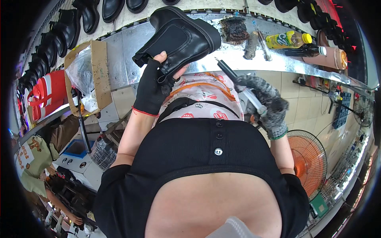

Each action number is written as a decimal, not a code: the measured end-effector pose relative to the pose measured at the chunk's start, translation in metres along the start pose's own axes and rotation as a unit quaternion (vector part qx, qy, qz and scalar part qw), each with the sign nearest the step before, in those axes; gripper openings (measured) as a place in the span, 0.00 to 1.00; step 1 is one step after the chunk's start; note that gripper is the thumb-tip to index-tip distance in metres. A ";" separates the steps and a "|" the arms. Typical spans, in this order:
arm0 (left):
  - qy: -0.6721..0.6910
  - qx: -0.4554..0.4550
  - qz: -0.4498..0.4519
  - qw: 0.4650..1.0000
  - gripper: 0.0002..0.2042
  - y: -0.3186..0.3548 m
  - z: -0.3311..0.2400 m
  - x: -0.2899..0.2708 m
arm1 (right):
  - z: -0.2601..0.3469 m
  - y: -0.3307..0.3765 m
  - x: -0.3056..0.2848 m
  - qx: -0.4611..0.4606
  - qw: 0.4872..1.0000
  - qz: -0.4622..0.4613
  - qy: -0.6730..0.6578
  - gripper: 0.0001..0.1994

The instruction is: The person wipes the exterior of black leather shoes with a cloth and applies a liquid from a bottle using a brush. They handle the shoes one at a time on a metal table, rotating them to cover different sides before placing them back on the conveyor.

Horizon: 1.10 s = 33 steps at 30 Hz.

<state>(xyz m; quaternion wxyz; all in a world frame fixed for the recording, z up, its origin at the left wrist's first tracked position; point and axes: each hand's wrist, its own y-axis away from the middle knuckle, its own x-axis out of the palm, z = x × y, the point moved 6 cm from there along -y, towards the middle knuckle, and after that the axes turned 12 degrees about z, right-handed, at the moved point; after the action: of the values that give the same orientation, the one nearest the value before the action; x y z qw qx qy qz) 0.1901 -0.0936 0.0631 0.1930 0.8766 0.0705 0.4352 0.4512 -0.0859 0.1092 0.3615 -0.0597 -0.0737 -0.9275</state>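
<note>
In a black fingerless glove, my left hand (152, 85) grips a black ankle boot (174, 37) by its upper, the thumb on one side and fingers beneath. The boot is tipped over above the bench, with its sole toward the upper right. My right hand (268, 101), in a grey knitted glove, is closed round a slim black tool (227, 70) with a pointed metal tip. The tip points toward the boot but stays apart from it. A whitish tube-shaped piece (254, 101) also shows in this hand; whether it belongs to the tool I cannot tell.
On the metal bench (121, 59) lie a dark crusted block (235, 29), a grey roll (251, 45), a yellow-labelled bottle (287, 39) and a dark bottle (305, 50). A cardboard box (101, 75) stands left. Boots (113, 8) line the conveyor. An orange fan (305, 158) is right; a co-worker's arm (59, 204) is left.
</note>
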 end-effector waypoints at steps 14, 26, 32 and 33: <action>-0.234 -0.044 0.137 0.962 0.16 -0.122 -0.043 0.015 | -0.126 -0.034 -0.056 0.133 0.965 -0.219 -0.058 0.20; -0.761 0.151 -0.089 0.625 0.28 -0.344 -0.085 0.073 | -0.186 -0.045 -0.055 0.121 0.918 -0.304 -0.222 0.17; -0.573 0.379 -0.043 0.725 0.38 -0.330 -0.104 0.059 | -0.185 -0.046 -0.054 0.125 0.918 -0.305 -0.219 0.20; -0.575 0.423 -0.097 0.693 0.37 -0.322 -0.111 0.055 | -0.183 -0.047 -0.054 0.125 0.919 -0.306 -0.215 0.20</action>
<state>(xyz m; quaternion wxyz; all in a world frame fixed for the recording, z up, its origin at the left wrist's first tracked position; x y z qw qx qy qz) 0.1507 0.2479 0.0359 -0.1545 0.9329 0.2072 -0.2506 0.4480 -0.0492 -0.0842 0.0397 -0.1867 -0.2797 -0.9409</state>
